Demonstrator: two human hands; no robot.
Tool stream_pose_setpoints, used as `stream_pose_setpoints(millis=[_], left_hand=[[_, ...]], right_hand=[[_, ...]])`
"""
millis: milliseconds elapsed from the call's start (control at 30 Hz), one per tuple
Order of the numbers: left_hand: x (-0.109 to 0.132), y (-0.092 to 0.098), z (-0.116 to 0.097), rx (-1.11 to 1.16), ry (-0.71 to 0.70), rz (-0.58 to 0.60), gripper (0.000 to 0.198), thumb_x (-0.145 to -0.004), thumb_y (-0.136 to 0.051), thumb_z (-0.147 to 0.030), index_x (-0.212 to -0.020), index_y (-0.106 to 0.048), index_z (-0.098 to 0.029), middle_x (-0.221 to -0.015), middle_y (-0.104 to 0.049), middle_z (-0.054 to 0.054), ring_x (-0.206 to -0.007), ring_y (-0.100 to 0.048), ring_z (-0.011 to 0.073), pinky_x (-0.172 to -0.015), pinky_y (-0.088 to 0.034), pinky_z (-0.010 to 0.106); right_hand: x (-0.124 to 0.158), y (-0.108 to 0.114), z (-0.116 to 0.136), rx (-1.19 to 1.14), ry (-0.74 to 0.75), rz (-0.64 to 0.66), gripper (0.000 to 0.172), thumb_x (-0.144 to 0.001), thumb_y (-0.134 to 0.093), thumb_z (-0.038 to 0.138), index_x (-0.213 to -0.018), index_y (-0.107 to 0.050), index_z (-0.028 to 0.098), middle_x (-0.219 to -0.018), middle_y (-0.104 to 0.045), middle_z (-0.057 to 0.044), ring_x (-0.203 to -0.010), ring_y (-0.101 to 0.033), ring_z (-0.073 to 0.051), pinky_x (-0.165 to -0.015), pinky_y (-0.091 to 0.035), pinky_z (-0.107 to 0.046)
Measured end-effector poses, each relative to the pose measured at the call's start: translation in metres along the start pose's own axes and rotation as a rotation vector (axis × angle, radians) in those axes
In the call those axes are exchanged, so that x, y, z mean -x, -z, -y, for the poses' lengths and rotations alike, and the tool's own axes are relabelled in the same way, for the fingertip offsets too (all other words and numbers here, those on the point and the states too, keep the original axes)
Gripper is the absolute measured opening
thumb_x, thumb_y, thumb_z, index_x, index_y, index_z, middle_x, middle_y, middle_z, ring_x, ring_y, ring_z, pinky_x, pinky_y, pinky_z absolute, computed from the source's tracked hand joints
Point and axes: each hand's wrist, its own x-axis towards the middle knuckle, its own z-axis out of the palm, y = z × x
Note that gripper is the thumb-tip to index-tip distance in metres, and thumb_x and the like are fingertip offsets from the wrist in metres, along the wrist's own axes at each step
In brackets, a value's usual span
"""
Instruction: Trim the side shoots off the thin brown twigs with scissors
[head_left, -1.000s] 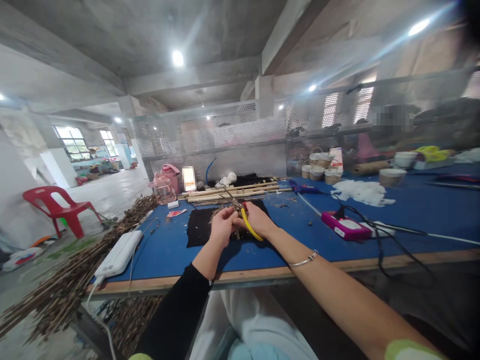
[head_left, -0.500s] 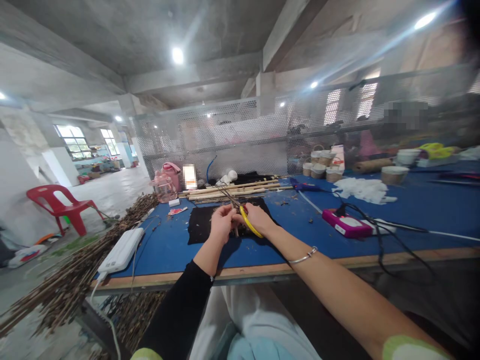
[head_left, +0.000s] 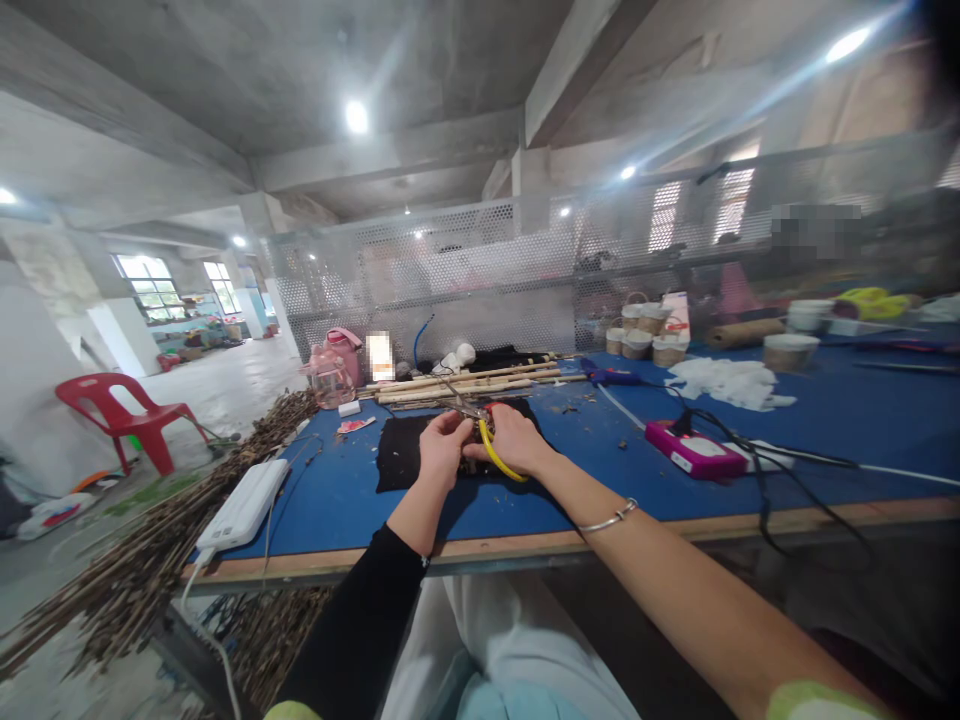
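Note:
My right hand (head_left: 514, 440) is closed round yellow-handled scissors (head_left: 491, 448), whose blades point toward the far left. My left hand (head_left: 441, 450) pinches a small bundle of thin brown twigs (head_left: 472, 455) right beside the blades. Both hands hover over a black cloth (head_left: 401, 450) spread on the blue table (head_left: 600, 480). The twigs are mostly hidden between my fingers.
Bamboo sticks (head_left: 465, 380) lie across the table behind the cloth. A white power bank (head_left: 244, 503) sits at the left, a pink device (head_left: 694, 448) with black cables at the right. Small baskets (head_left: 645, 340), white scraps (head_left: 724, 380), a pink bottle (head_left: 334, 365), a twig pile (head_left: 135, 570) and red chair (head_left: 112, 405).
The scissor blades have dropped lower and closer to the twigs. My hands have stayed over the black cloth, shifting only slightly.

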Motion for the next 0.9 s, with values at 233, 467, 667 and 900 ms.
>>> stream_pose_setpoints(millis=[233,467,667,900], left_hand=[[0.001,-0.001,0.003,-0.025,-0.038,0.029,0.037,-0.05,-0.075,-0.024,-0.082,-0.06,-0.011,-0.081,-0.065,0.008,-0.066,-0.06,0.0135,-0.06,-0.048,0.026],[-0.004,0.003,0.011,-0.12,-0.071,-0.005,0.041,-0.052,-0.074,-0.031,-0.085,-0.062,-0.011,-0.071,-0.063,0.005,-0.059,-0.058,0.011,-0.055,-0.046,0.022],[-0.006,0.003,0.01,-0.105,-0.039,-0.044,0.046,-0.05,-0.075,-0.032,-0.088,-0.061,-0.009,-0.073,-0.062,0.005,-0.056,-0.055,0.0089,-0.051,-0.043,0.02],[-0.003,0.003,0.006,-0.167,-0.002,-0.115,0.05,-0.05,-0.076,-0.029,-0.092,-0.059,-0.009,-0.072,-0.059,0.004,-0.05,-0.052,0.0067,-0.046,-0.04,0.019]], right_hand=[[0.002,-0.004,0.004,0.043,-0.029,-0.006,0.066,-0.058,-0.061,0.065,-0.097,-0.046,0.013,-0.097,-0.057,-0.016,-0.094,-0.054,-0.028,-0.076,-0.038,-0.033],[0.003,-0.006,0.007,0.008,-0.097,0.081,0.065,-0.066,-0.051,0.068,-0.099,-0.047,0.013,-0.092,-0.062,-0.016,-0.086,-0.06,-0.026,-0.069,-0.039,-0.029],[0.004,-0.003,0.01,0.014,-0.111,0.099,0.066,-0.067,-0.045,0.071,-0.098,-0.05,0.013,-0.091,-0.063,-0.016,-0.084,-0.061,-0.028,-0.067,-0.041,-0.031],[0.005,-0.008,0.009,0.032,-0.139,0.083,0.067,-0.067,-0.043,0.073,-0.097,-0.054,0.013,-0.09,-0.063,-0.016,-0.085,-0.061,-0.028,-0.069,-0.041,-0.031]])
